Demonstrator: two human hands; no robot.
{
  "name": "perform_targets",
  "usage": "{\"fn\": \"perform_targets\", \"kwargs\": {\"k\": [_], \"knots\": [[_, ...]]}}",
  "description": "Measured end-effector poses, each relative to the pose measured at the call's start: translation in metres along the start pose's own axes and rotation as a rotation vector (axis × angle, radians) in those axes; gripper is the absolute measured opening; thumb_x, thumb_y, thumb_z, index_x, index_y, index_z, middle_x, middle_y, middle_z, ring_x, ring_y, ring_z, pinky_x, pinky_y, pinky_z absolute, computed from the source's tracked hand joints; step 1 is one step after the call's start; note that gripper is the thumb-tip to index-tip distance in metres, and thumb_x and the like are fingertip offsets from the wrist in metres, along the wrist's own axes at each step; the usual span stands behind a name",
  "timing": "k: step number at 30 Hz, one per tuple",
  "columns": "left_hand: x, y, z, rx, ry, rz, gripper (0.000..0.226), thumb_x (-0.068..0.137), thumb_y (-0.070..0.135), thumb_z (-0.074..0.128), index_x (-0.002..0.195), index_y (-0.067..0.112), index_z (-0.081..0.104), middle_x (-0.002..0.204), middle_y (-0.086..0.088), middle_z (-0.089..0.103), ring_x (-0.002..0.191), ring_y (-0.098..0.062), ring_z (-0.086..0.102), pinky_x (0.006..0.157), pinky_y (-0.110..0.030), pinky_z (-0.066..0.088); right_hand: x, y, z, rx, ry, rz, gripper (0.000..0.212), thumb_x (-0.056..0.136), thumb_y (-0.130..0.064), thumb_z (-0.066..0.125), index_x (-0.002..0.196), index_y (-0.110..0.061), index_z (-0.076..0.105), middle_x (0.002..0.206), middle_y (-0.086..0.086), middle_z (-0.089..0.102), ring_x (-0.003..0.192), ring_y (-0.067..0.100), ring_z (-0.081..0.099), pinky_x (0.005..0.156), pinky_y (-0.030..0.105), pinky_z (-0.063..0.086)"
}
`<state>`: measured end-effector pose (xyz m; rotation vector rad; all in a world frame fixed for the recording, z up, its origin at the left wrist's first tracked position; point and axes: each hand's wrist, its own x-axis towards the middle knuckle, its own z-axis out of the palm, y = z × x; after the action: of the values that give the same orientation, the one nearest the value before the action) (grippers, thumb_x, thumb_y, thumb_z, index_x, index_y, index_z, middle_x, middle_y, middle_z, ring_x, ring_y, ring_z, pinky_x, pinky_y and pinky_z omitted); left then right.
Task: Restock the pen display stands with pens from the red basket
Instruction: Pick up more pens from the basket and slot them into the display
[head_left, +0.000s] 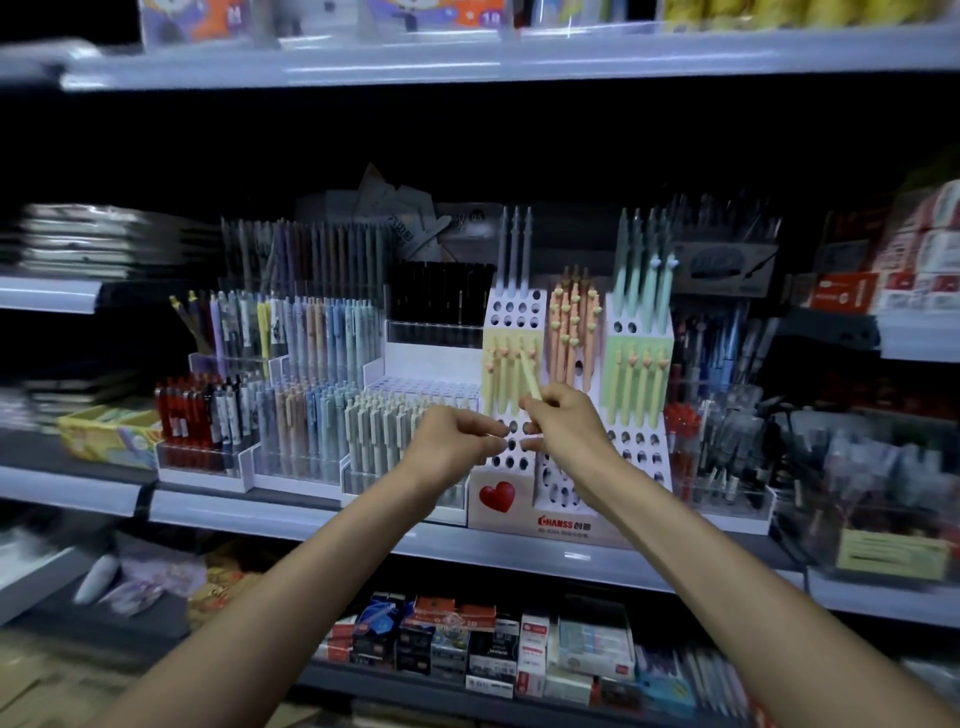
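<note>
A white tiered pen display stand with a red heart on its front sits on the middle shelf. Yellow, orange and green pens fill some of its holes; several holes are bare. My right hand pinches a pale yellow pen that points up in front of the stand's yellow row. My left hand is just left of it, fingers curled with the tips close together, and I see nothing in it. The red basket is out of view.
Clear acrylic racks of pastel, red and black pens stand left of the heart stand. More pen holders crowd the right. Boxed stationery fills the shelf below, and a shelf edge runs overhead.
</note>
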<state>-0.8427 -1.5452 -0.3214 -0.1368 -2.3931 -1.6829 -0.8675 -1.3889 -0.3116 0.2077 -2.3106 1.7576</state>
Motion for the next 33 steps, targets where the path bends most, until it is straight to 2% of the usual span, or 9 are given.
{"fn": "perform_targets", "kwargs": {"k": [2,5,8,13,16,22,26,29,33], "knots": [[-0.009,0.002,0.006,-0.055,-0.013,0.013,0.019,0.09,0.004,0.077,0.109,0.004,0.079,0.096,-0.008,0.077,0.076,-0.011,0.067,0.059,-0.009,0.049,-0.008,-0.002,-0.005,0.048,0.04,-0.048,0.024,0.1,-0.021,0.067,0.091,0.001,0.068,0.074,0.006,0.058,0.069,0.019,0.055,0.07,0.034,0.056],[-0.015,0.003,0.014,-0.101,0.003,0.069,0.016,0.092,0.008,0.076,0.107,0.004,0.079,0.089,-0.01,0.077,0.066,-0.003,0.066,0.055,-0.008,0.045,-0.017,-0.005,-0.01,0.108,0.07,-0.056,0.002,0.087,-0.014,0.081,0.089,-0.013,0.08,0.088,0.0,0.076,0.087,0.013,0.07,0.084,0.03,0.056],[-0.019,0.005,0.02,-0.123,0.019,0.113,0.01,0.093,0.008,0.073,0.095,0.002,0.08,0.087,-0.019,0.076,0.062,-0.004,0.063,0.055,-0.011,0.045,-0.022,-0.008,-0.01,0.125,0.102,-0.04,0.02,0.078,-0.014,0.089,0.096,-0.012,0.081,0.095,-0.003,0.078,0.094,0.014,0.072,0.089,0.03,0.057],[-0.017,0.005,0.02,-0.134,0.092,0.176,0.01,0.088,0.005,0.075,0.08,0.003,0.081,0.071,-0.018,0.074,0.063,-0.017,0.064,0.061,-0.025,0.053,-0.024,-0.013,-0.007,0.144,0.117,-0.068,0.021,0.074,-0.014,0.092,0.089,-0.016,0.077,0.09,-0.002,0.076,0.089,0.012,0.072,0.078,0.022,0.056],[-0.01,0.002,0.014,-0.112,0.097,0.18,0.012,0.088,0.003,0.076,0.077,0.005,0.081,0.074,-0.017,0.075,0.066,-0.019,0.065,0.073,-0.04,0.058,-0.02,-0.016,-0.003,0.134,0.13,-0.094,0.017,0.078,-0.015,0.09,0.085,-0.021,0.076,0.086,0.0,0.077,0.084,0.018,0.075,0.082,0.034,0.062],[0.009,0.004,0.009,0.064,0.124,0.186,0.021,0.089,0.017,0.078,0.07,0.025,0.078,0.067,0.001,0.075,0.065,-0.013,0.07,0.076,-0.045,0.06,-0.005,-0.02,0.002,0.02,0.209,-0.22,0.027,0.079,-0.01,0.087,0.074,-0.033,0.073,0.08,-0.005,0.077,0.081,0.016,0.076,0.082,0.042,0.064],[0.028,0.012,0.01,0.224,0.247,0.207,0.008,0.088,0.043,0.078,0.085,0.036,0.078,0.071,0.012,0.075,0.066,-0.01,0.073,0.068,-0.039,0.062,0.013,-0.028,0.004,-0.002,0.236,-0.233,0.036,0.078,-0.006,0.087,0.064,-0.034,0.069,0.072,-0.01,0.074,0.076,0.016,0.076,0.082,0.038,0.064],[0.043,0.02,0.01,0.303,0.324,0.203,0.016,0.09,0.046,0.076,0.098,0.034,0.08,0.084,0.011,0.077,0.072,-0.007,0.071,0.067,-0.033,0.06,0.028,-0.032,0.007,-0.011,0.255,-0.232,0.03,0.076,-0.01,0.09,0.066,-0.032,0.072,0.073,-0.009,0.076,0.073,0.013,0.076,0.081,0.037,0.064],[0.059,0.022,0.013,0.324,0.357,0.168,0.014,0.089,0.044,0.077,0.096,0.033,0.082,0.089,0.011,0.078,0.085,-0.012,0.072,0.075,-0.036,0.06,0.043,-0.031,0.011,-0.006,0.283,-0.205,0.021,0.074,-0.013,0.092,0.07,-0.027,0.077,0.074,-0.007,0.077,0.071,0.013,0.076,0.08,0.036,0.064]]}}
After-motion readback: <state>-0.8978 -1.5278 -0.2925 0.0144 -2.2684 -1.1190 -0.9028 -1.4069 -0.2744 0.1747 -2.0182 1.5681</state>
